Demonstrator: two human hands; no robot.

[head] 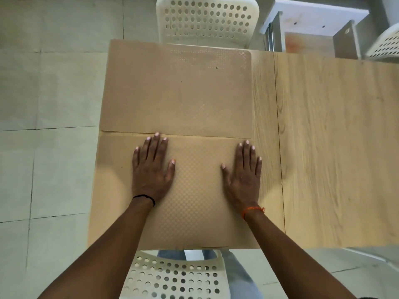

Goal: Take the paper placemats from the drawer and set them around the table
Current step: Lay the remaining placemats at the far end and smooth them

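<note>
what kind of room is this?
Probably a dining area, home or canteen: a wood-grain table with paper placemats laid at facing seats, perforated white chairs pulled up opposite each other, tiled floor.

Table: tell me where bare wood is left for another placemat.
The bare wood runs right of the near placemat and far placemat, out to the table's right edge. The left end is crowded: both mats fill it, with the left hand and right hand flat on the near one.

No legible text or labels.
</note>
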